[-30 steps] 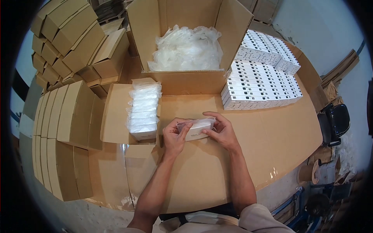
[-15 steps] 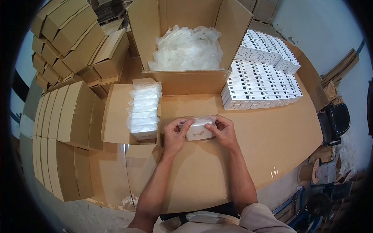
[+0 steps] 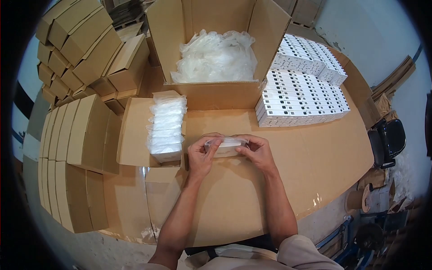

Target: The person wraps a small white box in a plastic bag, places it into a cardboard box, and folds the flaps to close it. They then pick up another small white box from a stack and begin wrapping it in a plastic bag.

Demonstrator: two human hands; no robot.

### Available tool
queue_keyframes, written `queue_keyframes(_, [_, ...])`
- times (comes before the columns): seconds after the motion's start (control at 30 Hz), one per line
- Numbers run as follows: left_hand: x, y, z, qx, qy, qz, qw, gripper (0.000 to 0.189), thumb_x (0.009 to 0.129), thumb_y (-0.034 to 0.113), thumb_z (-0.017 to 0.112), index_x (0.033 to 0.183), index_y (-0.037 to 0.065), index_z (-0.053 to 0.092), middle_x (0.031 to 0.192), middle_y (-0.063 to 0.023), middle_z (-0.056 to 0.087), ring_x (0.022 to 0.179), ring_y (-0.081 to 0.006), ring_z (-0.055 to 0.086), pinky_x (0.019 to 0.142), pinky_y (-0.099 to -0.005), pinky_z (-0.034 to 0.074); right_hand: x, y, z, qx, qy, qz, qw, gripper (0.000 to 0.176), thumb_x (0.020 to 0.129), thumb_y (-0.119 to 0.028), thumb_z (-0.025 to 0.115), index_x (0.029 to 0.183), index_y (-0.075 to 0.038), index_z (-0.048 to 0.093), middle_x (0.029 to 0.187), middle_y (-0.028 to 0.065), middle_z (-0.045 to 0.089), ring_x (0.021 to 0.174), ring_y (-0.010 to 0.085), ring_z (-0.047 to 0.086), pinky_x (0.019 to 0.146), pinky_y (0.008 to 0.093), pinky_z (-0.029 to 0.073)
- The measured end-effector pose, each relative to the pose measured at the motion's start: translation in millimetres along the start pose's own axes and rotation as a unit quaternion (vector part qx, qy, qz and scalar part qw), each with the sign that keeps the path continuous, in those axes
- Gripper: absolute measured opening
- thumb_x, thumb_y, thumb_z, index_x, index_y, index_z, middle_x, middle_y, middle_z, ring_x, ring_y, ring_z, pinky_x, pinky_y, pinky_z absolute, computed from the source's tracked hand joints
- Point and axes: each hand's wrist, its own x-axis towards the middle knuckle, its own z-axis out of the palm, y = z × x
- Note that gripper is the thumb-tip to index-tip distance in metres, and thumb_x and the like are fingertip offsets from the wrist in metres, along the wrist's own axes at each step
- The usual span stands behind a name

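A small white box (image 3: 226, 150) in a clear plastic bag is between my two hands, in the middle of the cardboard-covered table. My left hand (image 3: 201, 155) grips its left end, thumb on the front. At the other end my right hand (image 3: 257, 153) pinches the bag and box between thumb and fingers. Clear film bunches along the top edge of the box. To the left, an open carton (image 3: 135, 132) holds a row of several white boxes (image 3: 166, 128) wrapped in clear plastic.
Behind my hands stands a large open carton (image 3: 220, 96) filled with clear plastic bags (image 3: 216, 56). Stacked white boxes (image 3: 301, 101) cover the back right. Brown cardboard boxes (image 3: 85, 139) are piled at the left. A black chair (image 3: 389, 139) stands beyond the table's right edge.
The white box has tipped in my hands, so its printed front face shows less and the filmed top edge shows more. Both hands stay in nearly the same place.
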Motion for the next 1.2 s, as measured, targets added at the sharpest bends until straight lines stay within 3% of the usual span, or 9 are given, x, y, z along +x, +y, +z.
queue_keyframes(0.07, [1,-5,-3,-0.011,-0.006,-0.011,1.0,0.015,0.099,0.008,0.07,0.11,-0.003,0.072,0.108,-0.0066,0.073,0.098,-0.0109,0.066,0.085,-0.0261,0.054,0,1,0,-0.026,-0.001,0.024,0.999,0.022,0.091,0.003,0.075,0.113,0.004,0.076,0.117,0.0115,0.074,0.106,0.0163,0.066,0.092,0.0298,0.054])
queue_keyframes(0.27, [0,4,-2,-0.011,-0.033,-0.058,0.998,0.022,0.096,0.005,0.073,0.116,-0.002,0.068,0.109,-0.0063,0.072,0.1,-0.0101,0.065,0.086,-0.0254,0.053,2,11,-4,-0.058,0.019,-0.088,0.994,0.023,0.088,0.006,0.075,0.111,0.004,0.076,0.117,0.0135,0.073,0.107,0.0175,0.067,0.091,0.0302,0.054])
queue_keyframes(0.47, [1,0,-3,-0.005,-0.042,-0.061,0.997,0.016,0.097,0.007,0.073,0.11,-0.002,0.07,0.11,-0.0065,0.072,0.1,-0.0106,0.065,0.088,-0.0267,0.052,1,6,-3,-0.023,0.015,-0.059,0.998,0.012,0.091,0.004,0.074,0.102,0.003,0.077,0.114,0.0138,0.074,0.104,0.0171,0.067,0.089,0.0293,0.054])
queue_keyframes(0.63, [1,-1,-3,-0.014,-0.031,-0.047,0.998,0.01,0.097,0.007,0.073,0.101,-0.001,0.069,0.109,-0.0062,0.072,0.099,-0.0099,0.063,0.086,-0.0263,0.05,4,8,0,-0.03,0.035,-0.1,0.994,0.002,0.093,0.001,0.074,0.094,0.002,0.072,0.106,0.0128,0.075,0.097,0.0149,0.067,0.086,0.0282,0.052])
queue_keyframes(0.77, [1,-4,-4,0.009,-0.001,-0.022,1.0,0.011,0.097,0.007,0.073,0.095,0.0,0.064,0.105,-0.0056,0.07,0.092,-0.0082,0.06,0.082,-0.0249,0.049,6,12,0,-0.031,0.061,-0.124,0.99,0.011,0.093,0.0,0.075,0.087,0.0,0.066,0.101,0.0136,0.076,0.094,0.0139,0.067,0.085,0.0282,0.052])
queue_keyframes(0.97, [1,1,1,-0.01,0.028,-0.03,0.999,0.025,0.096,0.006,0.073,0.087,0.006,0.05,0.104,-0.0074,0.066,0.095,-0.0102,0.057,0.088,-0.0263,0.046,5,11,0,-0.037,0.073,-0.128,0.988,0.014,0.092,0.001,0.075,0.084,-0.001,0.064,0.101,0.0151,0.076,0.094,0.0142,0.067,0.087,0.0288,0.051])
queue_keyframes(1.2, [1,1,0,-0.013,0.03,-0.045,0.998,0.026,0.096,0.007,0.074,0.087,0.006,0.049,0.105,-0.0077,0.065,0.095,-0.0101,0.056,0.088,-0.0262,0.046,6,12,0,-0.037,0.068,-0.133,0.988,0.014,0.093,0.001,0.075,0.084,-0.001,0.064,0.099,0.0136,0.075,0.095,0.0146,0.067,0.088,0.0301,0.051])
